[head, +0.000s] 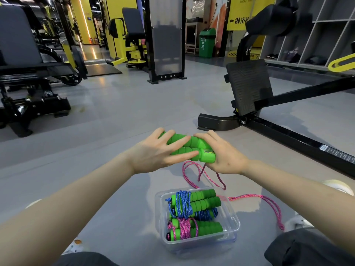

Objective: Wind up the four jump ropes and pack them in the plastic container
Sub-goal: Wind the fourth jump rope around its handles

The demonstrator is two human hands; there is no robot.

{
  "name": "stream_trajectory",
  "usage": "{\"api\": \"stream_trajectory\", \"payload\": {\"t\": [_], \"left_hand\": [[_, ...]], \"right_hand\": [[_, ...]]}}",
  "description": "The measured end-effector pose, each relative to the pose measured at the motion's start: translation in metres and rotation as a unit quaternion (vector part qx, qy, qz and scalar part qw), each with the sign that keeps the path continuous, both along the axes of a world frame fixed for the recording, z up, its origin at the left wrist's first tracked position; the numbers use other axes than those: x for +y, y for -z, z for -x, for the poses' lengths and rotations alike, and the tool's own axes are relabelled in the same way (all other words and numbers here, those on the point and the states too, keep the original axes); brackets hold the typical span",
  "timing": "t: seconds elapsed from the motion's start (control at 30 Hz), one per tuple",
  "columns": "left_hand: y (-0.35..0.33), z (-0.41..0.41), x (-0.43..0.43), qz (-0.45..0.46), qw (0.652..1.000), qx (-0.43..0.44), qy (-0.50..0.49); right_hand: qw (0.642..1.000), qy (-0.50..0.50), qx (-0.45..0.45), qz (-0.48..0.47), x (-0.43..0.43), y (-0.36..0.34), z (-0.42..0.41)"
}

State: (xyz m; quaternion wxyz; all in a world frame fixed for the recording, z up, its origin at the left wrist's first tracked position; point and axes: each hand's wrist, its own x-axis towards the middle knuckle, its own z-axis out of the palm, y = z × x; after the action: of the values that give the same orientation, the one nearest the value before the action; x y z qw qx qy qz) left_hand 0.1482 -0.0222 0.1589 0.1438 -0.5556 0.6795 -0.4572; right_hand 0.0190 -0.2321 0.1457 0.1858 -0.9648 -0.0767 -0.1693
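Note:
Two green foam handles (192,148) of a jump rope lie side by side in the air above the floor. My right hand (222,152) grips their counter end from the right. My left hand (161,152) lies against the handles with straight, spread fingers. The pink rope (269,206) hangs from the handles and trails loose over the floor to the right. Below, a clear plastic container (235,223) holds wound ropes with green handles: blue cord (182,205) on the upper ones, pink cord (185,228) on the lower one.
I sit on a grey gym floor with my knees (307,248) at the bottom edge. A black machine footplate and frame (247,87) stands close at the right. More yellow and black machines stand at the left and back.

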Motion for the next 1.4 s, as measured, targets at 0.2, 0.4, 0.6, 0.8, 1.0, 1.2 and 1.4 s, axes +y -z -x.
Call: {"api": "stream_trajectory", "payload": {"t": [0.2,0.4,0.6,0.8,1.0,1.2,1.4], "left_hand": [[0.0,0.001,-0.002,-0.024,0.999,0.017,0.014],[-0.004,0.003,0.001,-0.012,0.999,0.01,0.037],[-0.005,0.007,0.0,-0.006,0.999,0.018,0.031],[0.001,0.01,-0.004,0.021,0.999,0.041,0.026],[0.005,0.007,-0.005,-0.001,0.996,0.093,-0.015],[0.003,0.008,-0.007,-0.036,0.986,0.164,0.002],[0.003,0.012,-0.009,-0.057,0.974,0.217,0.005]], "right_hand": [[1.0,-0.005,-0.003,0.012,-0.009,-0.002,0.002],[0.999,0.01,-0.011,-0.035,-0.009,-0.001,0.0],[0.999,0.019,-0.03,-0.036,-0.012,0.001,0.002],[0.997,0.038,-0.073,0.011,-0.015,0.001,0.004],[0.987,0.056,-0.12,0.087,-0.022,-0.001,0.001],[0.983,0.041,-0.132,0.123,-0.025,0.002,0.001],[0.978,0.035,-0.134,0.155,-0.026,0.002,0.007]]}}
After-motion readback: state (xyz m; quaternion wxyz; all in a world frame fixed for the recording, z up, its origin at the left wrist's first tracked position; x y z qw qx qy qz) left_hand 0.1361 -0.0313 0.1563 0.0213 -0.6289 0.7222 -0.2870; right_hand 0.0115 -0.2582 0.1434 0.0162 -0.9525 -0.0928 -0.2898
